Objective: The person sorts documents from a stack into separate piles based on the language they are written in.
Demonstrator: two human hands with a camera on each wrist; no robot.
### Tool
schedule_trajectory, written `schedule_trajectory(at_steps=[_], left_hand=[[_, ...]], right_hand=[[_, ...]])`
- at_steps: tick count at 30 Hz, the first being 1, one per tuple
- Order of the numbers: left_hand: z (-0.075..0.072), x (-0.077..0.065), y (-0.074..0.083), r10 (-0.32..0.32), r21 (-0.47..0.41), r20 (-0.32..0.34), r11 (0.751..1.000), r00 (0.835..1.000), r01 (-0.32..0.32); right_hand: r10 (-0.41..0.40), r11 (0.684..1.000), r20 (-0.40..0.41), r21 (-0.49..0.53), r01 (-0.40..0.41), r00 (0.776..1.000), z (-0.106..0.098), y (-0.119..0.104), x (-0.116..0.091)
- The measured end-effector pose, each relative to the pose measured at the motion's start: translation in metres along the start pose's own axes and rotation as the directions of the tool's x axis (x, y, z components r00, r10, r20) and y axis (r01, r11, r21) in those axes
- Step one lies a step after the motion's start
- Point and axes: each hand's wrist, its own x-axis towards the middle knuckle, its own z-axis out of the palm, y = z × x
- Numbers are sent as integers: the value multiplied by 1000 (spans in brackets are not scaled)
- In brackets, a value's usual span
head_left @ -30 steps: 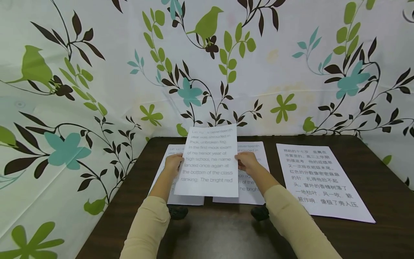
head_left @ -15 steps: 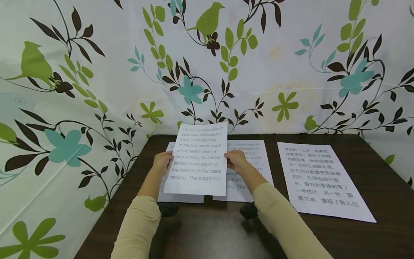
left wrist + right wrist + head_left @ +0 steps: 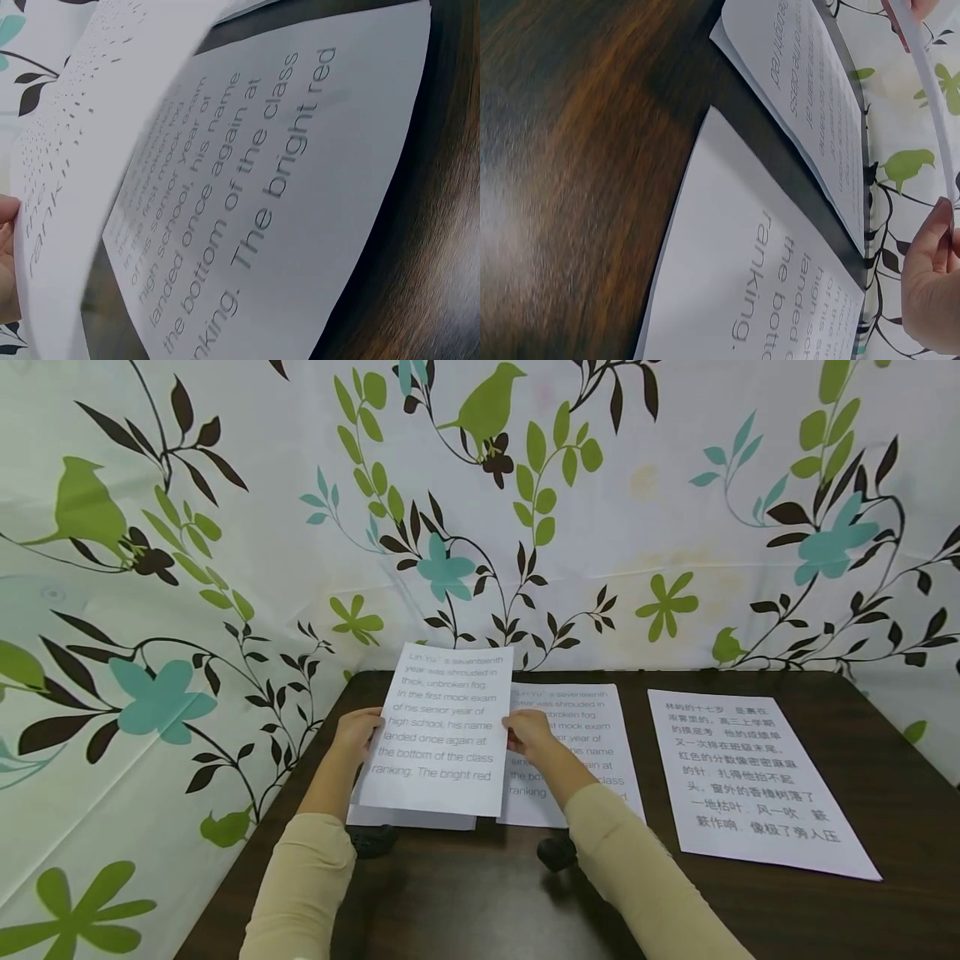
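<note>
My left hand (image 3: 354, 732) and right hand (image 3: 529, 732) grip opposite side edges of a white paper sheet (image 3: 438, 731) printed with English text. It is held up, slightly tilted, above a left pile of paper (image 3: 412, 819), covering most of it. Whether one sheet or more is held I cannot tell. To its right lies a middle pile of paper (image 3: 570, 810) with the same text, partly hidden by my right hand and forearm. The left wrist view shows the held sheet (image 3: 97, 112) over a lying page (image 3: 360, 150). In the right wrist view, my right hand (image 3: 934, 292) pinches the sheet's edge.
A page with Chinese text (image 3: 750, 777) lies at the right of the dark wooden table (image 3: 450, 902). Behind the table hangs a white cloth (image 3: 585, 552) patterned with birds and leaves. A small black object (image 3: 372, 841) shows under each forearm.
Both hands have moved left with the held sheet, from between the left and middle piles to above the left pile. More of the middle pile now shows. The grip stays the same.
</note>
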Motion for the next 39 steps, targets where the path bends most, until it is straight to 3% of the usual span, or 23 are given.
schedule_trajectory(at_steps=[18,27,39], left_hand=[[-29,3,-5,-5,49,-3,999,1000,5],[-34,5,-7,9,64,19,998,1000,-10],[-36,18,-18,-12,47,-40,999,999,13]], right_hand=[[16,1000,39,8,-17,999,25,5,-2],[43,999,19,21,-44,999,33,11,2],[65,997,50,29,-67,997,40,18,3]])
